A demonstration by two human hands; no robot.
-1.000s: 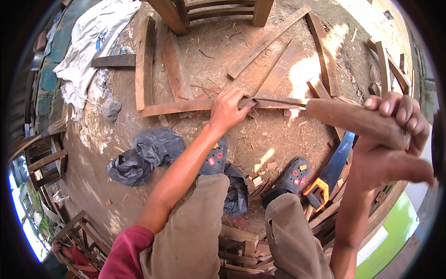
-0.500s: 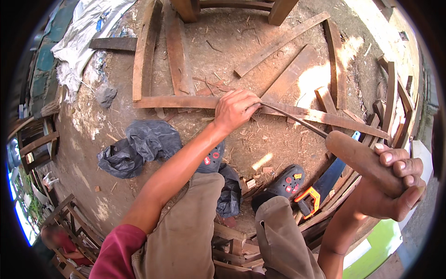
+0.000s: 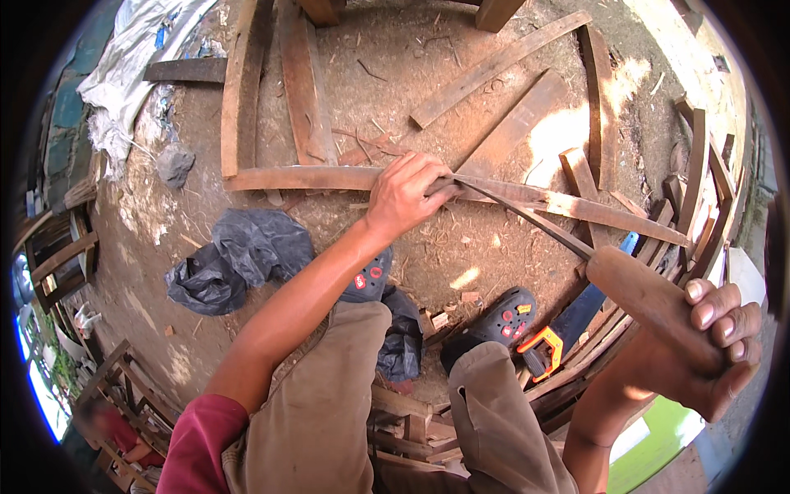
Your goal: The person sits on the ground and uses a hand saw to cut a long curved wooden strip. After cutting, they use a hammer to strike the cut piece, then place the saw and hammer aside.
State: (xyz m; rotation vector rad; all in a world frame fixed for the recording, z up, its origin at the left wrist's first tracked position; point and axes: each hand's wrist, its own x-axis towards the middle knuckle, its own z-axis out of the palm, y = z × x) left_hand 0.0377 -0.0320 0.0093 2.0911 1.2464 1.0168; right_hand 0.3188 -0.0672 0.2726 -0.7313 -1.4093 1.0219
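A long, narrow, slightly curved wooden strip lies crosswise in front of me. My left hand is closed over its middle, with the thumb and fingertips at the far end of a thin metal shaft. That shaft belongs to a tool with a thick wooden handle; its tip is hidden by my left fingers, so its exact kind does not show. At the right, my right hand wraps round the handle's butt end. The shaft slants across the strip's near edge.
A handsaw with an orange-black handle lies by my right shoe. Black plastic is crumpled at left. Wooden boards lie ahead, with more timber stacked at right. A person sits at lower left.
My right hand and the tool's handle have shifted slightly down and to the right. My left hand, still on the strip, appears a little further left, as the view itself has moved slightly.
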